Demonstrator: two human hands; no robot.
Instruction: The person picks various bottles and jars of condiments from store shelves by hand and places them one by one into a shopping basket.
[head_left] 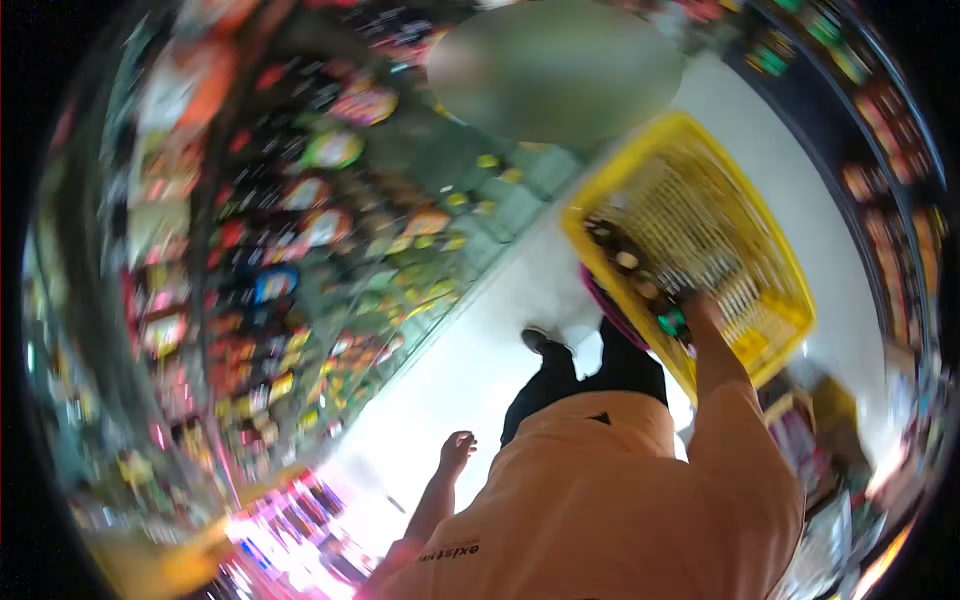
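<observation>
My right hand (704,312) reaches down inside a large yellow plastic basket (775,225) with slotted walls. Its fingers are blurred and partly hidden among dark bottle-like items (625,258) along the basket's near left side. A green item (672,322) lies right beside that hand; whether I grip anything there, I cannot make out. At my left side hangs my left hand (458,452), fingers loosely bent and apart, holding nothing.
Shelves (290,250) of blurred colourful packages fill the left. More stocked shelves (890,140) curve along the right. Boxes and bags (815,440) stand behind the basket at lower right. A pale floor (420,400) runs between. A blurred oval covers the top middle.
</observation>
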